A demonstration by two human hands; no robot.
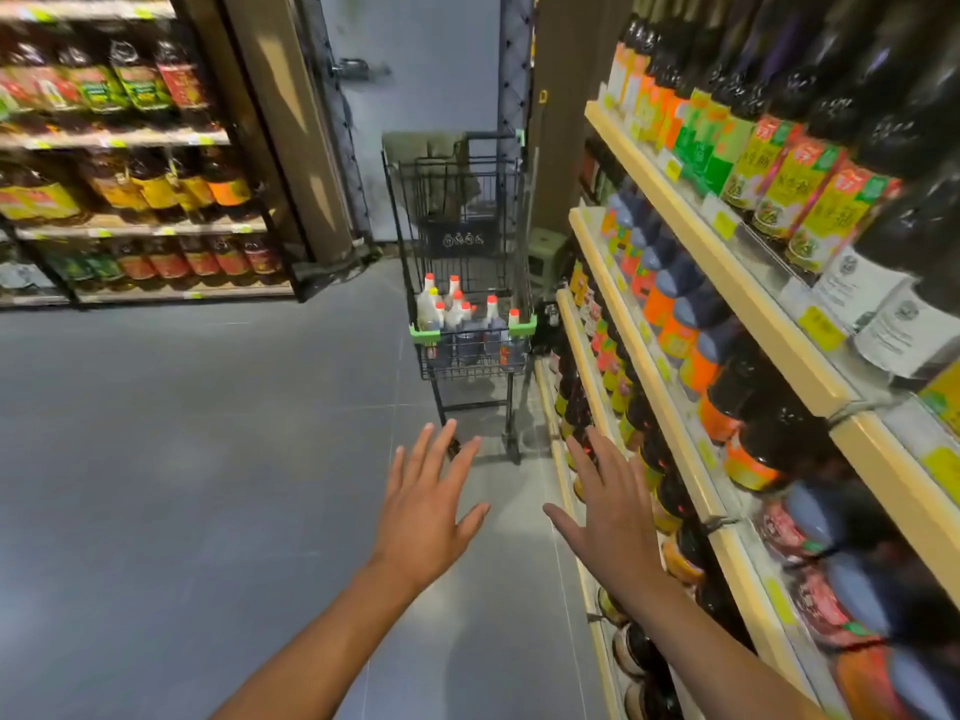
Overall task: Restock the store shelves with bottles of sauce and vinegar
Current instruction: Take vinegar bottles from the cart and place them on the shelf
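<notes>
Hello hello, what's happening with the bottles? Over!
Left hand and right hand open, empty, reaching forward. Red-capped bottles waiting in the shopping cart ahead. Bare floor between, nothing blocking.

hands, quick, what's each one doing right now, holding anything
Left hand: open, fingers spread, holding nothing.
Right hand: open, fingers spread, holding nothing.

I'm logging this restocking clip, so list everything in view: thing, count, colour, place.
Shopping cart: one, black wire, green corner guards, centre aisle.
Cart bottles: about eight, red caps, in the cart's lower basket.
Right shelving: cream tiers, dark sauce bottles with orange, green and yellow labels.
Left shelving: dark frame, labelled bottles, blurred.
Stool: one, green, beyond the cart.
Floor: grey tiles.
Left hand: open, empty.
Right hand: open, empty.
</notes>
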